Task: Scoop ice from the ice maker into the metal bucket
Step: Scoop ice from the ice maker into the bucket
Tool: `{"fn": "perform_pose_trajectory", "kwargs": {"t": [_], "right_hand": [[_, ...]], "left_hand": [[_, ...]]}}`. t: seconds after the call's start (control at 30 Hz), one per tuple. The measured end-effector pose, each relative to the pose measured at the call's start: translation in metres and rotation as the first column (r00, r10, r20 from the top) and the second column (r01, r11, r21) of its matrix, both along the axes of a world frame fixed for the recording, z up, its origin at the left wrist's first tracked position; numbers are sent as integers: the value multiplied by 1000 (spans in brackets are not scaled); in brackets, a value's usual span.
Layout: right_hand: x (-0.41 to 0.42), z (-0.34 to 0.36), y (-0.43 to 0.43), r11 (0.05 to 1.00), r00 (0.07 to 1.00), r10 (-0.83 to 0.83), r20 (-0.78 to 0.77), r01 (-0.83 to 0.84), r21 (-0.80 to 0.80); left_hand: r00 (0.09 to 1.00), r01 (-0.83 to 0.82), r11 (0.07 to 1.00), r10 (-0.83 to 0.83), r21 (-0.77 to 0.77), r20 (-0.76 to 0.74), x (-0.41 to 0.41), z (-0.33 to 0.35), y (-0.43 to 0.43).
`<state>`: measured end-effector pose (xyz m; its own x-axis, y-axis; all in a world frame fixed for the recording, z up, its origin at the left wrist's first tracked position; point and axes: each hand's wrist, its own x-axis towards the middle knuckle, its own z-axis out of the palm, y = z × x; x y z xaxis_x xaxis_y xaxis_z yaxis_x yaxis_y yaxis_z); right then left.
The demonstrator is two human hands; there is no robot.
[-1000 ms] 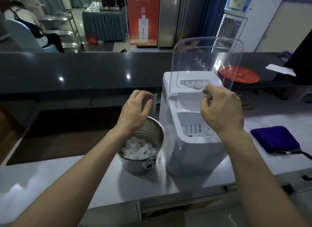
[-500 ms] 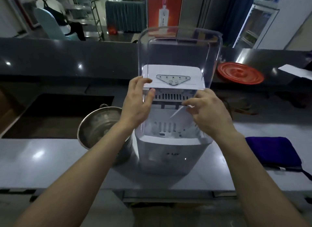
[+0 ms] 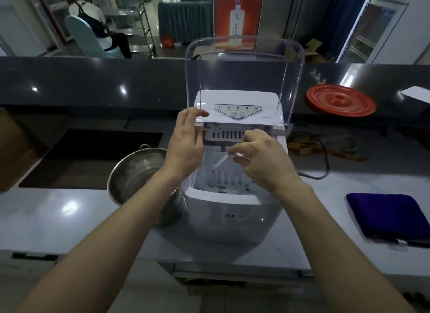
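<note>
While the clear lid (image 3: 244,63) of the white ice maker (image 3: 232,210) stands tipped up and back, both of my hands are over its open top, apart from each other. My left hand (image 3: 186,145) lies with nearly straight fingers against the machine's left front corner, where the lid's side wall meets the body, with the thumb laid over the top edge just left of the control panel (image 3: 237,109). My right hand (image 3: 263,163) hovers above the slotted ice basket (image 3: 223,182), its thumb and fingertips pinching a clear plastic scoop (image 3: 220,161) that angles down and to the left; it is so see-through that I can make out little more than a pale sliver. The metal bucket (image 3: 137,173) sits on the grey countertop (image 3: 58,215), touching or just beside the ice maker's left side and partly behind my left forearm; its inside is too blurred to read. On my right lies a folded purple cloth (image 3: 391,217), and on the dark raised ledge beyond rests a round red lid (image 3: 340,100).
</note>
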<state>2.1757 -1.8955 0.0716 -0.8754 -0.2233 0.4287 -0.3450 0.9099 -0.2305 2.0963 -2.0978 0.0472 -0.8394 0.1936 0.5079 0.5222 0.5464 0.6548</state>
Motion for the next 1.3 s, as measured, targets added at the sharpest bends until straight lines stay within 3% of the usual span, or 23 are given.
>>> {"fn": "perform_pose_trajectory", "kwargs": {"t": [0.3,0.53,0.77,1.07,1.3], "right_hand": [[-2,-13,-7,1000,991,6,130,-8,16],[-4,-15,-6,997,996,-66,54,68,-38],[-1,-10,-6,999,988,-31,148,34,-15],[-3,-11,-13,994,995,-81,-55,77,-74],[-7,-14,-23,999,999,-14,-43,13,-30]], "left_hand": [[1000,17,1000,-17,14,20,3,2,0],[1000,1,1000,-1,-15,11,3,2,-1],[1000,-6,1000,6,-17,12,1,0,0],[1000,-5,1000,5,-12,2,0,0,0],[1000,-11,1000,12,-23,13,2,0,1]]}}
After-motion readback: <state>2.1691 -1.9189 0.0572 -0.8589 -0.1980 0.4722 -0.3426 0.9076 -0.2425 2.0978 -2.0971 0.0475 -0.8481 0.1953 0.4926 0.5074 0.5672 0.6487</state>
